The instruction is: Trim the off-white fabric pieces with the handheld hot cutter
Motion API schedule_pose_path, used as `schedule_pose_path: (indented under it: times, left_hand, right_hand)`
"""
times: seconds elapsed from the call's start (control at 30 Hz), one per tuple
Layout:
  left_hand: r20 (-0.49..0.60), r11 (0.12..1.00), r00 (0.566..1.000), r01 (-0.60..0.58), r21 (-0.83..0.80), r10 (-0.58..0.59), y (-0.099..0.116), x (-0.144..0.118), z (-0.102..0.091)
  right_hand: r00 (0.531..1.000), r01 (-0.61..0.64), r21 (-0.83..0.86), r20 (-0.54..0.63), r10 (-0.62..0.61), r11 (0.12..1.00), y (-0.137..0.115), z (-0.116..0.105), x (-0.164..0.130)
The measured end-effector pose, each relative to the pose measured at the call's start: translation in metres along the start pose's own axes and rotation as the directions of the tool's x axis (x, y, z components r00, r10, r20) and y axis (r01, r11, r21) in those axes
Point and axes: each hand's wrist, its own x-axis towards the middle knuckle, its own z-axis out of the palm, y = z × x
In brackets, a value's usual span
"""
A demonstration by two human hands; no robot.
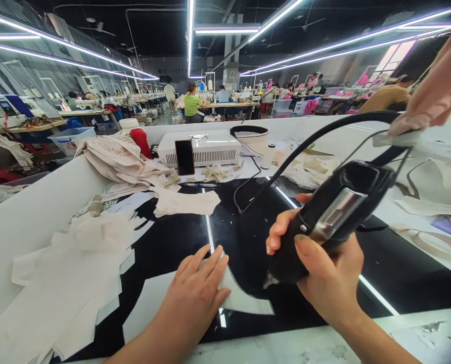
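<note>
The left hand [195, 293] lies flat, fingers spread, pressing a pale fabric piece [240, 298] onto the glossy black surface [400, 268] at lower centre of the frame. The right hand [324, 273] has its fingers wrapped tight around a black handheld tool [331, 217], lifted just above the fabric, its cord [316, 141] arcing toward the upper right. The step looks like pressing or trimming this piece; the next move likely calls for lowering the tool onto the fabric's edge clear of the left fingertips. Loose fabric scraps [70, 283] lie at lower left.
</note>
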Motion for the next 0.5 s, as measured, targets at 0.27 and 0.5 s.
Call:
schedule_pose_path:
  times: [0.27, 0.5]
  left_hand:
    - [-0.249, 0.943, 0.942, -0.274, -0.191, 0.223, 0.028, 0.013, -0.001]
    - [-0.277, 0.942, 0.930, -0.294, -0.160, 0.242, 0.033, 0.013, 0.011]
  right_hand:
    - [1.000, 0.010, 0.036, -0.007, -0.010, 0.999, -0.007, -0.009, -0.013]
    - [1.000, 0.006, 0.077, 0.016, -0.008, 0.997, -0.003, -0.009, -0.016]
